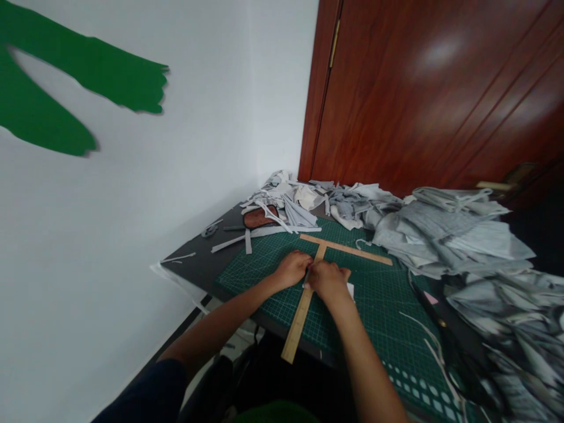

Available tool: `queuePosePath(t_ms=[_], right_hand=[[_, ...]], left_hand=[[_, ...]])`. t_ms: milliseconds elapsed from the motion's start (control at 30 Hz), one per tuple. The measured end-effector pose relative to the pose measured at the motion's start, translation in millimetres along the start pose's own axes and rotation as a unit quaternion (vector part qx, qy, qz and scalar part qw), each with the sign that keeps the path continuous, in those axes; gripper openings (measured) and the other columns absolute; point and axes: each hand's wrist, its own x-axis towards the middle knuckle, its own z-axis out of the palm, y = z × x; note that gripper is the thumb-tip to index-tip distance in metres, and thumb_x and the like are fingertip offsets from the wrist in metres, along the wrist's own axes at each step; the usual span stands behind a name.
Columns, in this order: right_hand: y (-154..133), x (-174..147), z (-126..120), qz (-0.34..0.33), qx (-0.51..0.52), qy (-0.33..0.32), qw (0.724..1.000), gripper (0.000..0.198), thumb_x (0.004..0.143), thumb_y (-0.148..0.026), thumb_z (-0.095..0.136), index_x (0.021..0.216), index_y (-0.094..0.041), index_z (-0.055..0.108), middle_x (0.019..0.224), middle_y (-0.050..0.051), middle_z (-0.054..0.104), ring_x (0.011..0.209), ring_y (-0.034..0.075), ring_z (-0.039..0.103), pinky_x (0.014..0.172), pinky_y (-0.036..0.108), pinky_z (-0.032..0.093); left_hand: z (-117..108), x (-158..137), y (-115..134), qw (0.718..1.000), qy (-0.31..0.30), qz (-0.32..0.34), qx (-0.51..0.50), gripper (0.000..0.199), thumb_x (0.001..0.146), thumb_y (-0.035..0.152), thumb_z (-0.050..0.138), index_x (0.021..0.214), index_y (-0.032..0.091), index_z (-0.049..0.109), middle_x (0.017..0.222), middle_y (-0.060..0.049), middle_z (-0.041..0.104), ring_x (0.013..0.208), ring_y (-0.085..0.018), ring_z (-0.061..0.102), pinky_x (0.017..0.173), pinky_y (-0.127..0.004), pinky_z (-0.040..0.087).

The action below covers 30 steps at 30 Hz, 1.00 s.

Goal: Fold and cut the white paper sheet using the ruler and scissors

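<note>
My left hand [293,268] and my right hand [328,281] meet over the long blade of a wooden T-shaped ruler [298,323]. Both sets of fingers are bent and closed together at the blade. What they pinch is small and hidden by the fingers. A small white piece [351,290] shows from under the right hand; whether it is cloth or paper I cannot tell. The ruler lies on a green gridded cutting mat [374,317], its crossbar on the far side and the blade end reaching past the near table edge.
Grey fabric pieces [453,229] are piled at the right, with scraps [304,200] along the back. A brown, dark-rimmed item [261,217] lies among the scraps. Dark scissors [441,323] rest right of the mat. A white wall [211,129] and a wooden door [396,106] border the table.
</note>
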Motion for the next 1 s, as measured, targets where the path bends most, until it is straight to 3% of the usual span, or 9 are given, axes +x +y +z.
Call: queuePosePath(t_ms=[467, 733, 1000], right_hand=[[3.2, 2.8, 3.8, 0.011, 0.001, 0.017, 1.000, 0.027, 0.092, -0.033, 0.062, 0.108, -0.018, 0.077, 0.117, 0.017, 0.076, 0.120, 0.034, 0.061, 0.091, 0.045, 0.033], [5.9, 4.8, 8.1, 0.007, -0.004, 0.018, 1.000, 0.028, 0.088, -0.027, 0.065, 0.109, -0.015, 0.077, 0.114, 0.019, 0.076, 0.119, 0.035, 0.061, 0.090, 0.045, 0.032], [6.2, 1.0, 5.5, 0.001, -0.003, 0.025, 1.000, 0.024, 0.082, -0.027, 0.074, 0.105, -0.018, 0.077, 0.114, 0.015, 0.077, 0.118, 0.033, 0.061, 0.090, 0.042, 0.031]], left_hand=[[-9.7, -27.8, 10.6, 0.999, -0.030, 0.013, -0.033, 0.030, 0.095, 0.012, 0.046, 0.072, 0.018, 0.063, 0.074, 0.000, 0.069, 0.076, -0.015, 0.062, 0.089, -0.029, 0.043], [-16.2, -52.9, 21.6, 0.997, -0.047, 0.019, -0.050, 0.029, 0.099, 0.017, 0.047, 0.079, 0.019, 0.068, 0.082, -0.001, 0.074, 0.084, -0.016, 0.065, 0.093, -0.029, 0.042], [-19.3, -62.1, 18.9, 0.998, -0.029, -0.014, -0.052, 0.034, 0.100, 0.024, 0.047, 0.075, 0.018, 0.069, 0.075, 0.000, 0.071, 0.073, -0.015, 0.063, 0.076, -0.025, 0.045]])
